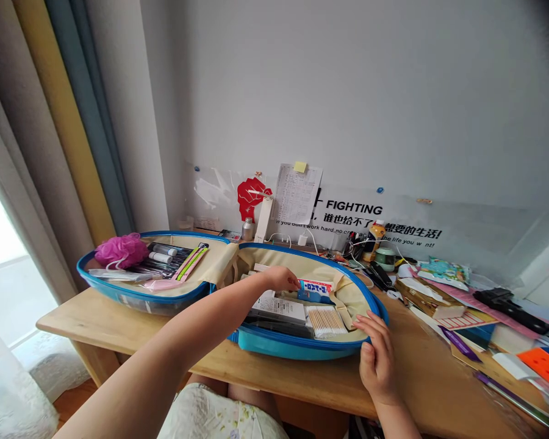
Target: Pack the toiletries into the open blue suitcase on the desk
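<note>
An unfolded blue suitcase with beige lining lies across the wooden table. My left hand reaches into its right half, fingers closed at the left end of a blue, white and red toothpaste box; its fingertips are partly hidden. Below that box lie a pack of cotton swabs and a white printed box. At the right front rim, my right hand grips the suitcase edge, fingers over the inside and thumb outside. A beige strap hangs near its fingers.
The left half holds a purple bath puff, small bottles and pink-and-yellow packaged items. On the right, the table carries a green-lidded jar, a black hairdryer-like object, an orange item and papers. Curtains hang at left.
</note>
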The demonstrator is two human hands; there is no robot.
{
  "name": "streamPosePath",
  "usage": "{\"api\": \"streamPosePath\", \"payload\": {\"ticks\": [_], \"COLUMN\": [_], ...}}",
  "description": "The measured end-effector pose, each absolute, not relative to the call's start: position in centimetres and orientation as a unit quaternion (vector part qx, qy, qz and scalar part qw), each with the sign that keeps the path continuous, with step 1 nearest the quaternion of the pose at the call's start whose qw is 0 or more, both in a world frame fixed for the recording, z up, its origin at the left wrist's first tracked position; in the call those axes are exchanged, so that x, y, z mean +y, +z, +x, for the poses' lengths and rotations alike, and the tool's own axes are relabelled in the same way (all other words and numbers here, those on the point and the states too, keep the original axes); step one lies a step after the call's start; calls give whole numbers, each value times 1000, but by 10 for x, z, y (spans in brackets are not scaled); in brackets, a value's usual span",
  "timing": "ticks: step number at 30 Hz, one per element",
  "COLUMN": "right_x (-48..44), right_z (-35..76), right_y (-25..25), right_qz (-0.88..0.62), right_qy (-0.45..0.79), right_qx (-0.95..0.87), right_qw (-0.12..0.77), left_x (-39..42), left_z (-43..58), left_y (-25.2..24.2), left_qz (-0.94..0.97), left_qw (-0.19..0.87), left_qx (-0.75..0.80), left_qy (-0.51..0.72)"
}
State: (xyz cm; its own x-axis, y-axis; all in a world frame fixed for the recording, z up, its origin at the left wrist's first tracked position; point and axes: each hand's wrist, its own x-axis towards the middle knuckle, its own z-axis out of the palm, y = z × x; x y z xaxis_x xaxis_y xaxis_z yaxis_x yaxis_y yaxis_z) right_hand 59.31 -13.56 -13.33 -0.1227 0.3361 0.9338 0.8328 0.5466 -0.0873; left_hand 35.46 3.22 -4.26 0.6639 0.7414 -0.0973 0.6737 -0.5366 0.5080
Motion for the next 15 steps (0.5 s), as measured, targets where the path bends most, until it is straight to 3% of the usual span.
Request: {"api": "streamPosePath", "payload": {"ticks": [15], "right_x": [-136], "right_z": [593], "right_y": [-134], "right_qz": [-416], "right_qy": [-235], "right_qx": [-713], "right_qw": [514], "left_x": [33], "left_z": [359], "left_y": [-52], "left_qz": [899], "left_qw": [141], "left_qx": [412], "left_qy": [-37]}}
